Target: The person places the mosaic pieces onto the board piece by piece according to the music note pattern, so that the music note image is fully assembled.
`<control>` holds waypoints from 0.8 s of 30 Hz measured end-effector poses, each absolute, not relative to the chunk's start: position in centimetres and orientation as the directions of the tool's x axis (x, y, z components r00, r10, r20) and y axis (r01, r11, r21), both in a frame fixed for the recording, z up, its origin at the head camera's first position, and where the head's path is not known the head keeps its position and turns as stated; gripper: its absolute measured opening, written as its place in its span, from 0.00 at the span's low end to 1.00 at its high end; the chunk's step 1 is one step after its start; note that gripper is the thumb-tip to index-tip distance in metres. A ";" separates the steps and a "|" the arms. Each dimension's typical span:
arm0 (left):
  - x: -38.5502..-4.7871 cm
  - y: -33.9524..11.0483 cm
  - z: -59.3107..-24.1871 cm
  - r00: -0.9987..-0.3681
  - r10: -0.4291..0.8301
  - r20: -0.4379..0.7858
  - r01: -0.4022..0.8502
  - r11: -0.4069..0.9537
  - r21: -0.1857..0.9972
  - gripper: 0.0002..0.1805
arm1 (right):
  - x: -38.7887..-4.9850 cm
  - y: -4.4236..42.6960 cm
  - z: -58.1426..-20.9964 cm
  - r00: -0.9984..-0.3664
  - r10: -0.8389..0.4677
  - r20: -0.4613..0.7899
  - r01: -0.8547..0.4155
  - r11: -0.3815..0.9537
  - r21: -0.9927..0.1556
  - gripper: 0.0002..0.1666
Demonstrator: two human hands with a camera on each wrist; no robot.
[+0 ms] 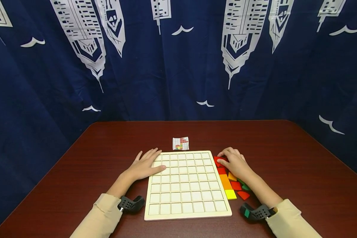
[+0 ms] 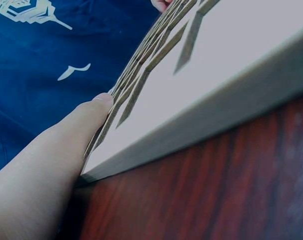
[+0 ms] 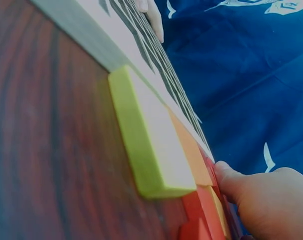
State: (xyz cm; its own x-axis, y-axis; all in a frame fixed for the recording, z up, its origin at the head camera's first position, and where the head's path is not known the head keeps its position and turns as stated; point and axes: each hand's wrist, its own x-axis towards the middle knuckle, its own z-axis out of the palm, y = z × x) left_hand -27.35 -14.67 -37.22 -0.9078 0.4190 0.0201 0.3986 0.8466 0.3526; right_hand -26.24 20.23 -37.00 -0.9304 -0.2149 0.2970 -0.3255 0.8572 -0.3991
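Observation:
A pale wooden grid board lies flat on the table. My left hand rests on its far left corner, fingers spread and thumb lying over the edge squares; the left wrist view shows that thumb against the board's side. At the far right edge my right hand pinches a red block between thumb and fingers. Beside the board lie another red block, an orange block and a yellow block. The right wrist view shows the yellow block close up, while the right fingertips are mostly hidden there.
More loose pieces lie under and beside the right forearm: a small orange block, a red block, a red triangle and green pieces. A small pattern card lies beyond the board. A blue curtain hangs behind the table.

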 end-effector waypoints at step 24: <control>-27.3 -14.5 -37.3 -0.913 0.407 0.028 0.387 0.842 0.375 0.43 | -26.0 19.8 -36.4 -0.916 -0.235 0.324 -0.353 0.856 -0.378 0.12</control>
